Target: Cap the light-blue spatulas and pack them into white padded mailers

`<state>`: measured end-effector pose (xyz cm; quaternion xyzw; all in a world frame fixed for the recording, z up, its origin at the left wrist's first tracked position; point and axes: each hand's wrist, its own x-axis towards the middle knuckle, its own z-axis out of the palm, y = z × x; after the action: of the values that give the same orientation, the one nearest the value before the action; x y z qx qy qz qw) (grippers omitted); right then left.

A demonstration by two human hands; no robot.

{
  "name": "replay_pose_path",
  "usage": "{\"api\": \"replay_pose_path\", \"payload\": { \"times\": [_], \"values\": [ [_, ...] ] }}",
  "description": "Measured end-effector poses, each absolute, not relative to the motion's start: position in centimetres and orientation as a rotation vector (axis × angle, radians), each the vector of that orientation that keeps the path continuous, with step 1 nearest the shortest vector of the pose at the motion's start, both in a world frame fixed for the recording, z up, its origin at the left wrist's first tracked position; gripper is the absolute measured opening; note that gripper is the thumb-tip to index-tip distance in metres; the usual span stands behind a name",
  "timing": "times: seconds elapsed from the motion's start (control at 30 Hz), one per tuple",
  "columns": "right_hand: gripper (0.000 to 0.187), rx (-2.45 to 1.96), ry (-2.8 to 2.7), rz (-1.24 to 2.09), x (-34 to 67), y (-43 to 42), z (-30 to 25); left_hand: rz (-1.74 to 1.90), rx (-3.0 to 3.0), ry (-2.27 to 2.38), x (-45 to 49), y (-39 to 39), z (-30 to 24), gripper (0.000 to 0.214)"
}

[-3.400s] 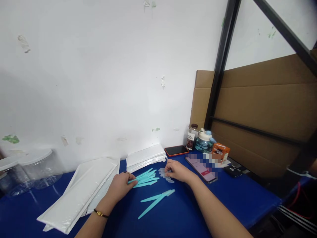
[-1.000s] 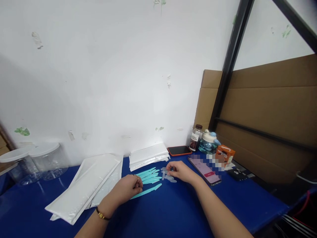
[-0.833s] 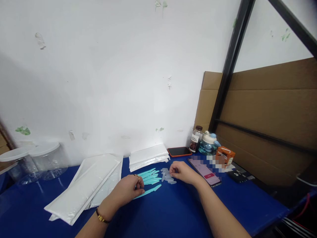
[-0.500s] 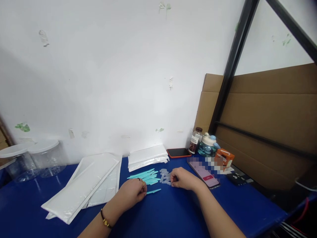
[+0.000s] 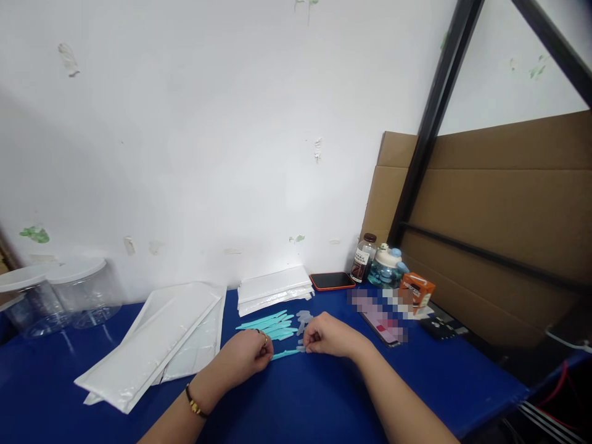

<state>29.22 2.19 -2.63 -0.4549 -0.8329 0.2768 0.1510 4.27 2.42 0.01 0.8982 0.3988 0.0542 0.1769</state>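
Note:
My left hand point(image 5: 245, 356) is closed on the handle end of a turquoise eyebrow razor point(image 5: 283, 354), whose slim tip points right. My right hand point(image 5: 330, 336) pinches a small translucent cap point(image 5: 300, 349) right at that tip; whether the cap sits over the blade or just touches it is too small to tell. Several more turquoise razors point(image 5: 268, 324) lie in a loose pile just beyond my left hand. Beside them, partly covered by my right hand, are several loose translucent caps point(image 5: 303, 317).
White padded envelopes point(image 5: 152, 345) lie on the left, with another stack point(image 5: 275, 288) at the back. Clear tubs point(image 5: 87, 296) stand far left. An orange-edged phone point(image 5: 332, 282), a second phone point(image 5: 382, 320), a brown-lidded bottle point(image 5: 363, 259), a water bottle point(image 5: 386, 271) and an orange box point(image 5: 416, 293) are on the right.
My right hand has moved left from the caps, bringing one to the razor's tip. My left hand still holds the razor in nearly the same place. The view has shifted slightly.

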Motion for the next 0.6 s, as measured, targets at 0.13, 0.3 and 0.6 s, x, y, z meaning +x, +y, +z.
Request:
{"api": "replay_pose_path", "payload": {
  "times": [0.13, 0.3, 0.6],
  "values": [
    [0.010, -1.293, -2.415, 0.765, 28.9, 2.0, -2.4, 0.166, 2.529, 1.131, 4.3, 2.4, 0.1, 0.020],
    [0.010, -1.204, -2.452, 0.836, 28.0, 1.7, -2.3, 0.143, 2.498, 1.067, 4.7, 2.1, -0.2, 0.019],
    [0.016, -1.292, -2.322, 0.621, 29.1, 1.8, -1.1, 0.261, 2.622, 1.220, 3.5, 4.0, -1.8, 0.022]
  ]
}}
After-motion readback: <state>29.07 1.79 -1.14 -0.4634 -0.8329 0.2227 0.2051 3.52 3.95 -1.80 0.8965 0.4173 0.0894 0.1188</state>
